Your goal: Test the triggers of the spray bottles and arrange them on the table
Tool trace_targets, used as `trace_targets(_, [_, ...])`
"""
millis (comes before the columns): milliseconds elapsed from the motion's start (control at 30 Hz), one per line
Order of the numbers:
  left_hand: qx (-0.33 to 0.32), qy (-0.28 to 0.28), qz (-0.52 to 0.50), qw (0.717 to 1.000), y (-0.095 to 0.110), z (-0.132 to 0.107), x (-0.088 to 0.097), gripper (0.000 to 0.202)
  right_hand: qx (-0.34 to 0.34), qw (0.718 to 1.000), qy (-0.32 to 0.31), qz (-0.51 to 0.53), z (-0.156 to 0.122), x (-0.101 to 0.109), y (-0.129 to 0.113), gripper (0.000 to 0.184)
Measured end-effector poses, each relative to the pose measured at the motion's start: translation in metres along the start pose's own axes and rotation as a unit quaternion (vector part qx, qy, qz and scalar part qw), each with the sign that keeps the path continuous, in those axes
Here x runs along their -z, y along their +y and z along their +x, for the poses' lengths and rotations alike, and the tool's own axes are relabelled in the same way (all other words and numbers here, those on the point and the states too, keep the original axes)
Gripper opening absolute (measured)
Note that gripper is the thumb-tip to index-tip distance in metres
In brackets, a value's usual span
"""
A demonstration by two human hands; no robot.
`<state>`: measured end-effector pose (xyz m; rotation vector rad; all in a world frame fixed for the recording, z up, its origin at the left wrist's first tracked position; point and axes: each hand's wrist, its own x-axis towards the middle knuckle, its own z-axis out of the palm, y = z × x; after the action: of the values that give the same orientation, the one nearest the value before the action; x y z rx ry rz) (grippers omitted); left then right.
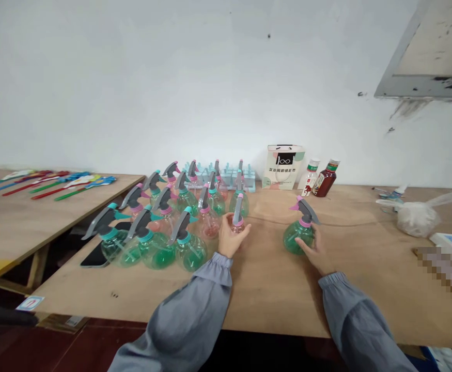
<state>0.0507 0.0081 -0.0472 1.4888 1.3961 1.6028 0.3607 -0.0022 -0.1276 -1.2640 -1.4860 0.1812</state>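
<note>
Forward over the wooden table (272,305) reach two grey sleeves (195,315), both slanting inward. The left hand (231,238), thumb to the right and fingers to the left, is wrapped around a pinkish spray bottle (238,223) at the right edge of the clustered spray bottles (156,252). Well apart to its right, the right hand (317,253) grips a green spray bottle (293,236) by its right side, thumb across the near face and fingers around the far side. That bottle is roughly upright, its pink nozzle (296,205) pointing left. Farther back, a paper bag (282,178) and two labelled bottles (326,180) stand by the white wall (210,77).
</note>
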Motion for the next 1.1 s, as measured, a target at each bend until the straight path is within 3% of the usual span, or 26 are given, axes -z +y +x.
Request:
trace_targets(100, [-0.013,0.035,0.016,0.999,-0.01,0.005,-0.002,0.063,-0.038,0.999,0.0,0.039,0.008,0.005,-0.003,0.072])
trace_targets(233, [-0.038,0.041,0.003,0.998,-0.02,0.014,-0.009,0.061,-0.045,0.997,0.006,0.065,0.035,0.015,-0.025,0.073])
trace_targets(333, [-0.059,0.039,0.004,0.997,-0.025,0.013,-0.011,0.056,-0.057,0.992,-0.08,0.08,0.064,0.018,-0.049,0.073])
trace_targets(433, [-0.069,0.034,0.006,0.997,-0.029,0.008,-0.011,0.051,-0.053,0.976,-0.173,0.12,0.09,0.013,-0.072,0.061])
trace_targets(567, [-0.075,0.023,0.008,0.997,-0.031,0.007,-0.01,0.051,-0.081,0.937,-0.252,0.228,0.112,-0.004,-0.096,0.05])
trace_targets(800, [-0.086,0.01,0.011,0.996,-0.033,0.008,-0.008,0.05,-0.145,0.861,-0.322,0.365,0.114,-0.039,-0.115,0.054])
trace_targets(933, [-0.116,0.007,0.027,0.993,-0.039,0.009,-0.009,0.05,-0.164,0.838,-0.32,0.41,0.111,-0.049,-0.119,0.044])
trace_targets(1100, [-0.145,0.018,0.048,0.988,-0.048,0.011,-0.01,0.051,-0.237,0.818,-0.292,0.434,0.115,-0.049,-0.118,0.026])
